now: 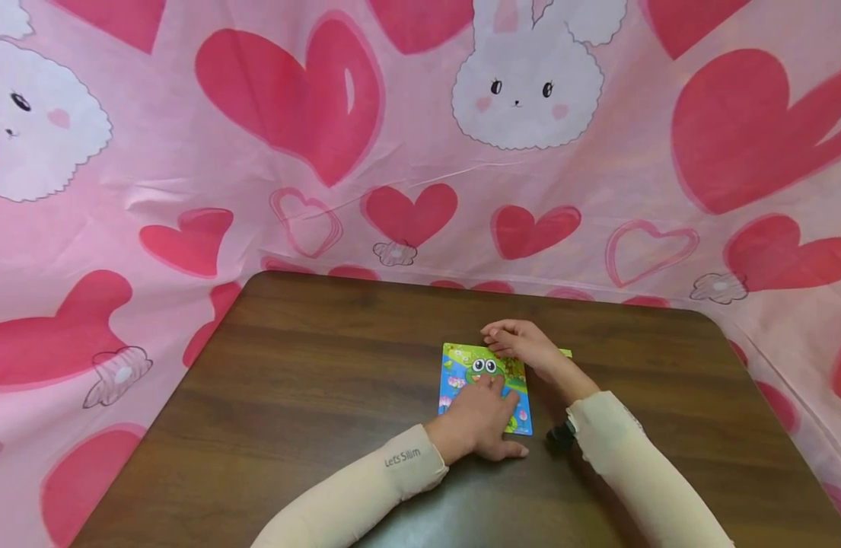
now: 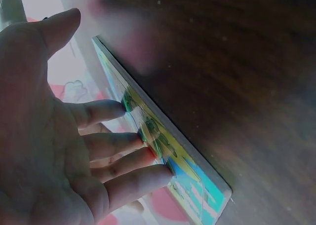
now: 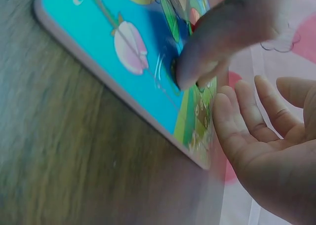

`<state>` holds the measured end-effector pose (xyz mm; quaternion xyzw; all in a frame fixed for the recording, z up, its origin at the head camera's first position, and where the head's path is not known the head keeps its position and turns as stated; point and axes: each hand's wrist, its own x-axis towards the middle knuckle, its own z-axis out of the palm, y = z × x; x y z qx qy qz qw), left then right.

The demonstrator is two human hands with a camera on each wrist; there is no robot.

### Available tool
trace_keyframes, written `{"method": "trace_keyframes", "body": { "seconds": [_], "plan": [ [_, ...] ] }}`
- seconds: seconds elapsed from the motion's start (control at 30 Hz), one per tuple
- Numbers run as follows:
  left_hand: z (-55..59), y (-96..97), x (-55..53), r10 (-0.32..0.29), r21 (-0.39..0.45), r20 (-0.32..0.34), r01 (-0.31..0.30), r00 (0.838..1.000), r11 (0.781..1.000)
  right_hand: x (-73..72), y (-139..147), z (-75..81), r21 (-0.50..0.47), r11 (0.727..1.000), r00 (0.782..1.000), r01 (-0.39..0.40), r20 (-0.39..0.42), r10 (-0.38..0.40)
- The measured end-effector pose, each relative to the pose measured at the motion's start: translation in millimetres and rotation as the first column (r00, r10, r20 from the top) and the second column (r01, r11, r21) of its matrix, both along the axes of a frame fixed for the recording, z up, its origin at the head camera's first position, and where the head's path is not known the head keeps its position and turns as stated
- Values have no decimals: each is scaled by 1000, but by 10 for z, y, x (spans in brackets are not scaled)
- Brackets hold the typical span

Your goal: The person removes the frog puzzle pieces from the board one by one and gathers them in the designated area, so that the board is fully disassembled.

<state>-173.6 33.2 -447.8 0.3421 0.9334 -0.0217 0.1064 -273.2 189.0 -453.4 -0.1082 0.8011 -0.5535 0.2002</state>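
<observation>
A flat frog puzzle board (image 1: 450, 388), printed in green and blue with pink flowers, lies on the table. Thin seams cross its picture in the right wrist view. My left hand (image 1: 480, 417) rests its spread fingertips on the frog, thumb out to the side over the table. In the left wrist view that hand (image 2: 59, 141) touches the board (image 2: 197, 173) with several fingers. My right hand (image 1: 523, 342) hovers at the board's far right corner, its fingers loosely bent. Nothing shows between those fingers in the right wrist view, where the hand (image 3: 266, 141) is beside the board (image 3: 98, 52).
The dark wooden table (image 1: 310, 396) extends around the board. A small yellow-green edge (image 1: 565, 353) shows beyond my right wrist; what it belongs to is hidden. A black device (image 1: 560, 437) sits at my right cuff. A pink heart-and-rabbit cloth (image 1: 420, 167) hangs behind the table.
</observation>
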Motion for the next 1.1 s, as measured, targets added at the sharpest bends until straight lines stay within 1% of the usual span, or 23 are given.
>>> {"method": "trace_keyframes", "body": {
  "seconds": [0.23, 0.4, 0.5, 0.67, 0.87, 0.93, 1.1],
  "plan": [
    [-6, 15, -7, 2, -2, 11, -2, 1000, 1000, -5, -76, 10, 26, 1000, 1000, -13, -1, 13],
    [-14, 8, -15, -16, -9, -20, 16, 1000, 1000, -23, -138, 29, 44, 999, 1000, -21, 6, 21],
    [-19, 5, -19, -21, -13, -40, 20, 999, 1000, -34, -166, 33, 59, 997, 999, -44, 4, 44],
    [-17, 3, -20, -14, -20, -47, 13, 999, 1000, -48, -219, 23, 97, 993, 998, -63, -2, 64],
    [0, -2, -16, -1, -25, -25, 0, 1000, 1000, -59, -257, 12, 207, 975, 993, -83, -64, 98],
    [2, -2, -13, 1, -27, -22, -1, 1000, 1000, -62, -264, 14, 253, 963, 988, -91, -99, 119],
    [-1, -5, -20, -1, -26, -33, 0, 999, 1000, -63, -286, 23, 354, 932, 976, -81, -163, 146]
  ]
}}
